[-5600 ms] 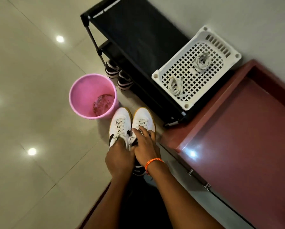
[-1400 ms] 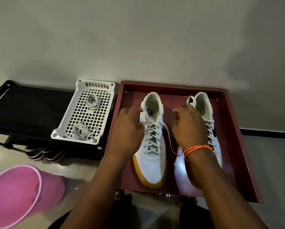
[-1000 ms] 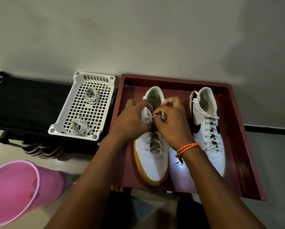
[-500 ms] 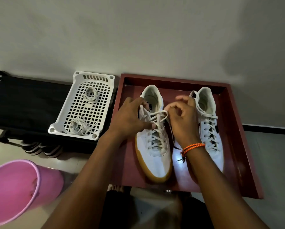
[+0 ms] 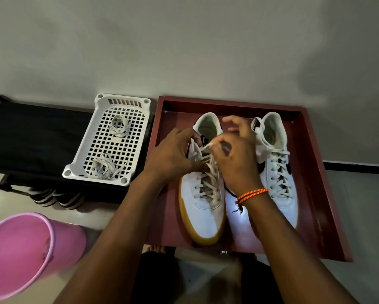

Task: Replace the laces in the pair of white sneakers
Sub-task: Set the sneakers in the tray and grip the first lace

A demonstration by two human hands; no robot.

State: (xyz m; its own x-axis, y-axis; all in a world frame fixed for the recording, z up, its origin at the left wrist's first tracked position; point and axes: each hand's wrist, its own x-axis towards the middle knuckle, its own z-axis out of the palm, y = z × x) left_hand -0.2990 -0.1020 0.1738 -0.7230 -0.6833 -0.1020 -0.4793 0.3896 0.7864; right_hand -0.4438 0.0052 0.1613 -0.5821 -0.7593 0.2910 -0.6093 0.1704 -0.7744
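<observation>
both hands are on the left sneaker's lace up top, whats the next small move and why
Probably draw the lace end out of the top eyelet. The right hand pinches the lace near the collar of the left sneaker while the left hand steadies its side. The lace is untied there but threaded lower down, so unthreading looks like the next step.
</observation>
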